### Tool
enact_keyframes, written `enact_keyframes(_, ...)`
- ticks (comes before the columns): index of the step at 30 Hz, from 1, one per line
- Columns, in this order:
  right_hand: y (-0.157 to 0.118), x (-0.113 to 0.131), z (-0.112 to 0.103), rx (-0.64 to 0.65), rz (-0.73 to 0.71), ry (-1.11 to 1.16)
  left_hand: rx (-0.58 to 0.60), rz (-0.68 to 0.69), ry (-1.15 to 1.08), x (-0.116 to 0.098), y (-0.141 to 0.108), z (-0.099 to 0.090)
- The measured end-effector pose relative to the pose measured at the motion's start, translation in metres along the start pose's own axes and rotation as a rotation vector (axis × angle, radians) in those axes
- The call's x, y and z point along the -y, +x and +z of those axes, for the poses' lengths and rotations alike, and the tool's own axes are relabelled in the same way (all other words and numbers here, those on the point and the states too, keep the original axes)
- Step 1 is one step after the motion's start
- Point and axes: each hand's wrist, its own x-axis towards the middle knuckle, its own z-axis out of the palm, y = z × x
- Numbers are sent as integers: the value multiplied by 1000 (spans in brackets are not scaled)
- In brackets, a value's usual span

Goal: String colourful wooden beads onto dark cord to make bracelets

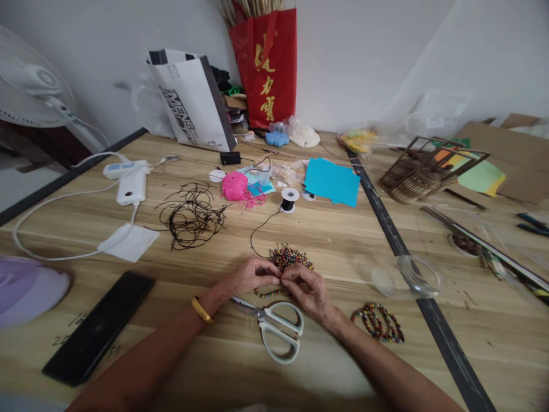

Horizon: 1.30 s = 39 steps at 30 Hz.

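My left hand and my right hand meet at the fingertips, both pinched closed, just in front of a pile of multicoloured beads. What lies between the fingers is too small to make out. A short string of beads shows below my left fingers. From the spool of black cord a thin line runs down to the pile by my left hand. White-handled scissors lie just below my hands. Finished-looking beaded loops rest to the right of my right forearm.
A black phone lies at the left, below a tangle of black cord. Pink yarn and blue sheets sit farther back. At the right are a clear tape roll and a brown basket.
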Motion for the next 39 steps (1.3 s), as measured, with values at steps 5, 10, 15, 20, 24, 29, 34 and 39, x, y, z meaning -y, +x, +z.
enact_keyframes(5,-1,-2,1,-3,29,-1,1,15,51,-1,0,-1)
enact_keyframes(10,3,1,-5,34,71,-14,-3,18,66,-1,0,-1)
enact_keyframes(15,15,11,-31,144,105,-138,-28,36,9,5,1,-4)
enact_keyframes(20,21,25,-55,363,96,-369,-47,46,-46,9,1,-7)
enact_keyframes(24,16,32,-54,623,87,-669,-81,44,-51,5,0,-9)
enact_keyframes(29,10,28,-41,751,71,-861,-96,34,-57,4,-2,-14)
enact_keyframes(34,7,28,-34,745,25,-897,-129,44,-55,7,-2,-18)
enact_keyframes(39,8,28,-37,689,-5,-807,-123,73,-85,2,-4,-21)
